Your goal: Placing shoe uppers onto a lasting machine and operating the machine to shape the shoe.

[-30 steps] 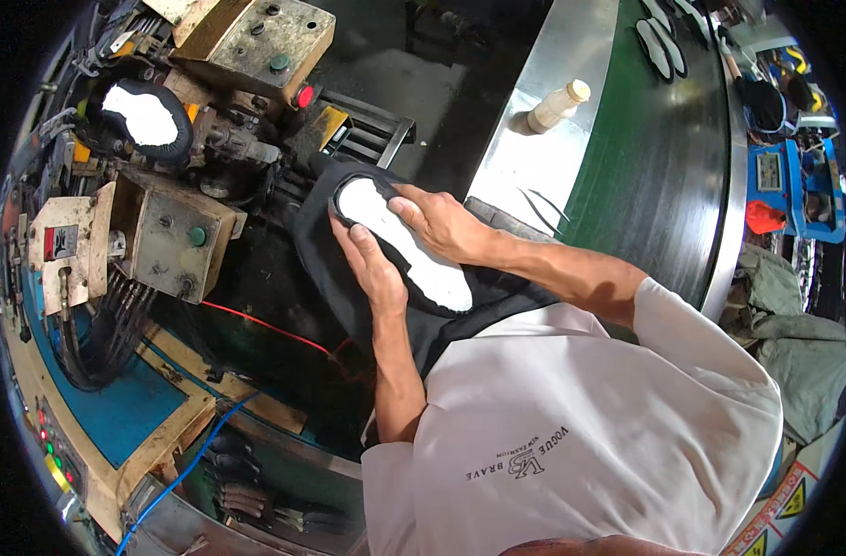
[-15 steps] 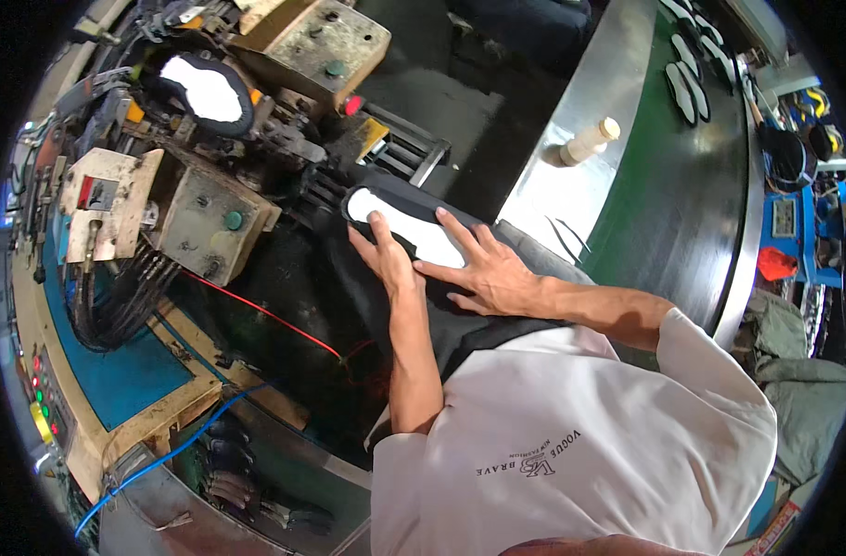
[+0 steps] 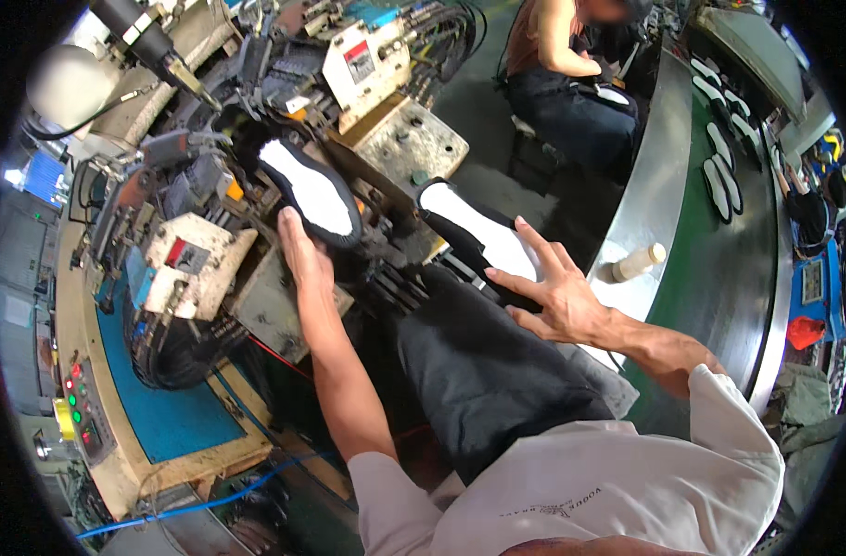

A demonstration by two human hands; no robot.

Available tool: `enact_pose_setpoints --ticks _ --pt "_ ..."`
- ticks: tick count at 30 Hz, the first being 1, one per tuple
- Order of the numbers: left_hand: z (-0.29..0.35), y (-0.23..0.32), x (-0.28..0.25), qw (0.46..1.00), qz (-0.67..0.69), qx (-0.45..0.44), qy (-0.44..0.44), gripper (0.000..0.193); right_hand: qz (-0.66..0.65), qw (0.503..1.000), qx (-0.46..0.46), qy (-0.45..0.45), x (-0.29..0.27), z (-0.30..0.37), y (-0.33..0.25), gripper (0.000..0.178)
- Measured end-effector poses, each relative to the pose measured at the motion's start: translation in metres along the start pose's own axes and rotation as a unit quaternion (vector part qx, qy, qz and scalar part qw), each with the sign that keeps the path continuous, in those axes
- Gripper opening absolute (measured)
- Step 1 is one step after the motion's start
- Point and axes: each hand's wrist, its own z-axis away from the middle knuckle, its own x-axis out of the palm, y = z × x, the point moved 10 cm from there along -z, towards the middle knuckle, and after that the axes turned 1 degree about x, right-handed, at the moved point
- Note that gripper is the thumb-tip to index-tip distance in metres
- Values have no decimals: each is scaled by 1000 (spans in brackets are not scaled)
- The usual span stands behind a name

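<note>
A black shoe upper [image 3: 310, 190] with a white bottom sits sole-up in the machine [image 3: 386, 139]. My left hand [image 3: 304, 258] is at its near left edge, closed against its side, with some fingers hidden beneath it. Over my lap, another black shoe upper [image 3: 474, 225] lies with its white bottom facing up. My right hand [image 3: 564, 295] grips its near end, the thumb and index finger apart along its edges.
On the metal ledge to the right stands a cream bottle [image 3: 638, 263]. Beyond it, several white-bottomed shoe pieces [image 3: 719, 185] lie on the green conveyor belt [image 3: 696, 278]. Another person [image 3: 571, 102] sits at the far side. A blue hose [image 3: 200, 508] runs at lower left.
My left hand has left the lap shoe upper and reached left to the one in the machine. My right hand stays on the first. The view has shifted, and the other person now shows.
</note>
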Motion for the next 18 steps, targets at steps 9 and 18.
enact_pose_setpoints --ticks 9,18 --pt "31 50 14 987 46 -2 -152 59 7 992 -115 49 14 -172 -49 65" --pt "234 -53 -121 964 234 -115 -53 102 -57 992 -104 36 105 -274 -75 71"
